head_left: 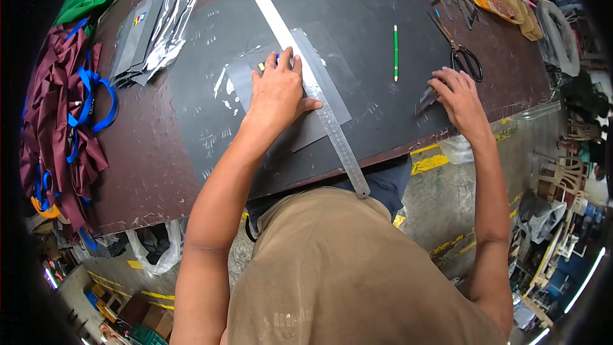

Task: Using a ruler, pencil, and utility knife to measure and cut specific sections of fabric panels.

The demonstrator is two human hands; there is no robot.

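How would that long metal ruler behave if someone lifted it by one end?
The metal ruler looks thin and long, so it would probably flex slightly yet stay fairly stiff. Its smooth shiny face suggests it slides easily on the dark mat, likely why the left hand presses beside it.

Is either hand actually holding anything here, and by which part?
Left hand grips nothing; it presses flat on the grey sheet beside the steel ruler. Right hand touches a small dark strip; the grip cannot be told.
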